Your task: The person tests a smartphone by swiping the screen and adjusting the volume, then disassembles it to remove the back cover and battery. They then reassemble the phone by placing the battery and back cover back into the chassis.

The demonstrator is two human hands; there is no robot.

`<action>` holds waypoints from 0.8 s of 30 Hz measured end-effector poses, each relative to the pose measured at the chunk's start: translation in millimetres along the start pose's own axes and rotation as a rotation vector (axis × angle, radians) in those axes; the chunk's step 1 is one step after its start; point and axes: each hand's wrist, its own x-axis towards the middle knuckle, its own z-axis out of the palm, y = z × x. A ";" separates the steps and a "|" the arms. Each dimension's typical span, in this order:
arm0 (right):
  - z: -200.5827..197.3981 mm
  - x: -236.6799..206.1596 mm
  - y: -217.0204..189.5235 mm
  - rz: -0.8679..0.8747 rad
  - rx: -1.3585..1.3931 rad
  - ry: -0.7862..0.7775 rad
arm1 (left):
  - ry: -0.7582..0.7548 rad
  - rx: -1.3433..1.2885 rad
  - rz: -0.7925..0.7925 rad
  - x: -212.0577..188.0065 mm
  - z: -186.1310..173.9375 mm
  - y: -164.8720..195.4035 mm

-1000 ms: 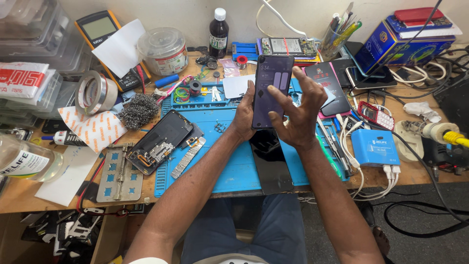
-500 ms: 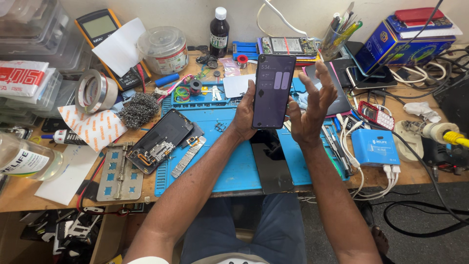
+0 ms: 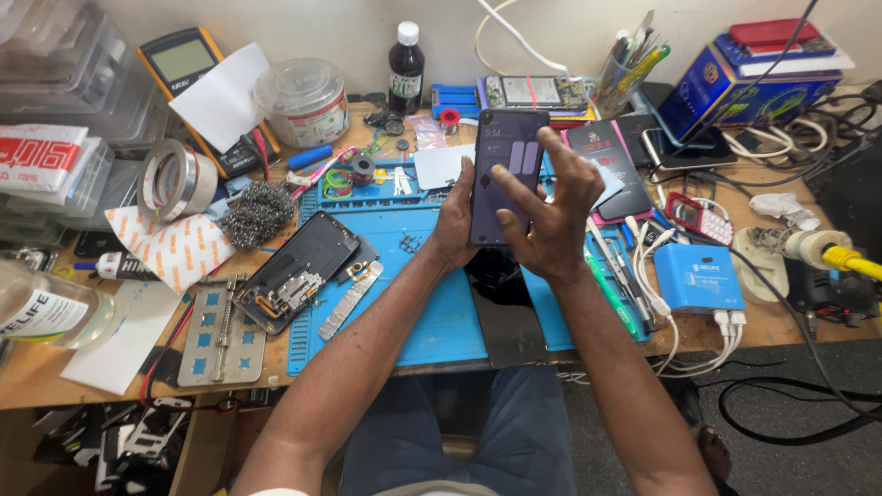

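- The left hand (image 3: 457,219) gripped a dark smartphone (image 3: 503,174) by its left edge, thumb and fingers curled around the side, holding it upright above the blue work mat (image 3: 404,276) on the desk (image 3: 55,367).
- The right hand (image 3: 551,216) was spread, fingers extended over the lit screen, its fingertips touching or just above the glass; which, I could not tell.
- The smartphone looked light, thin and stiff, with a smooth glass face likely to slip and crack if dropped; the side edges seemed the safest place to hold it.
- Below it on the mat lay a loose black glass panel (image 3: 505,317), and to the left an opened phone body (image 3: 299,271) with its insides exposed.
- A blue charging box (image 3: 698,278) with white cables sat near the right hand.
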 end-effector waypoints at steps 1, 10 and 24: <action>-0.2 1.4 -2.0 0.001 0.002 0.001 | 0.001 0.004 -0.006 -0.1 -0.7 0.1; 4.0 -2.6 -1.2 0.072 0.047 0.054 | 0.086 0.110 0.007 -3.4 -3.1 2.5; 5.4 -1.2 31.3 0.519 1.207 -0.227 | -0.022 0.098 0.085 3.5 3.1 10.7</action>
